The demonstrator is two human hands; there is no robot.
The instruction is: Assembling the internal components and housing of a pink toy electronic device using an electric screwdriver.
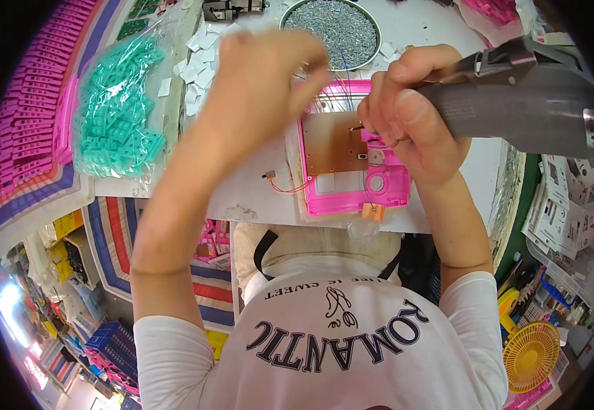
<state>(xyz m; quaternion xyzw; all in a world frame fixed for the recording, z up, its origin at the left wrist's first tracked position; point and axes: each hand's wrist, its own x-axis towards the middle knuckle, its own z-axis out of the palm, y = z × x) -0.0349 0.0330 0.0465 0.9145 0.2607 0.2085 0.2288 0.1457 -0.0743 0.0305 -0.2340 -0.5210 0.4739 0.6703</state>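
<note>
My right hand is wrapped round the front end of a dark grey electric screwdriver, whose body stretches to the right. Below its fingers is a pink plastic casing with a brown circuit board in it. Thin coloured wires run from the casing, one pair ending in a small part on the table. My left hand is in the air left of the casing, near a round tray of small screws. Motion smears its fingers, and what they hold, if anything, cannot be made out.
A clear bag of teal plastic parts lies at the left, beside rows of pink parts. White square pieces are scattered near the screw tray. A yellow basket stands low at the right, below a bin of printed sheets.
</note>
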